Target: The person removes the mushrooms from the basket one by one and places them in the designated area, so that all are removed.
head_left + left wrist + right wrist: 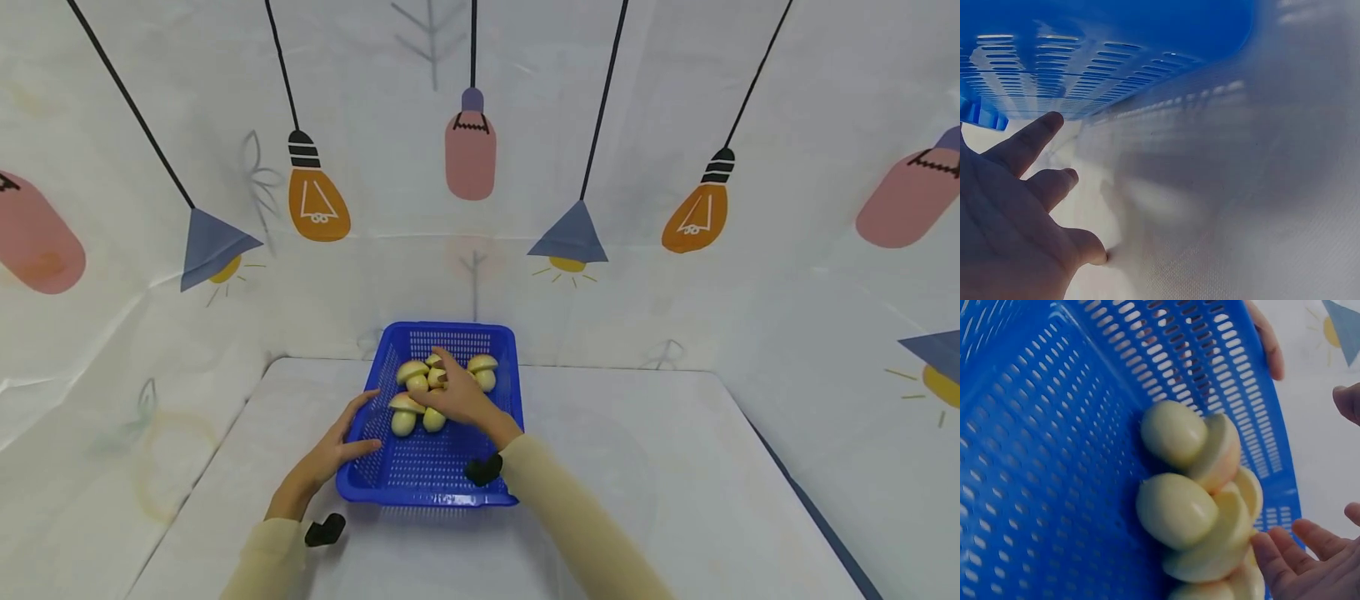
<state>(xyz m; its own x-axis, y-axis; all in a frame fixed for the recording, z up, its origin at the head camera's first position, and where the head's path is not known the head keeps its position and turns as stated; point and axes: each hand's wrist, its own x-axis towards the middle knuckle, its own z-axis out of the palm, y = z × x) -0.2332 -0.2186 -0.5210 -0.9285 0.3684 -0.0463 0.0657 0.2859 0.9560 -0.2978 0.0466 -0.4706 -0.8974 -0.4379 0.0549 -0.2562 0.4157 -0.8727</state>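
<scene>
Nearest the viewer, two cream sleeves (585, 525) enter from below, each with a small black object (325, 530) at its wrist. Beneath them lies a white desk (630, 475), bearing a blue perforated basket (427, 477) whose far end reaches about to the desk's back edge. The left hand (328, 454) is at the basket's left side, its thumb over the rim in the head view and its fingers spread well apart; the left wrist view shows them extended low beside the slotted wall. Farther in, the right hand (463, 402) reaches over the basket, thumb and fingers apart; whether its fingertips touch anything cannot be told. Under and around it, in the middle and far part of the basket, lie several pale, mushroom-shaped pieces (403, 422) with rounded stems and yellowish caps, crowded together, one group partly hidden by the hand. Beyond the desk rises a white, creased backdrop (375, 292), printed with orange bulbs (320, 204), blue lampshades (567, 232) and pink lamps (470, 158) on black cords.
</scene>
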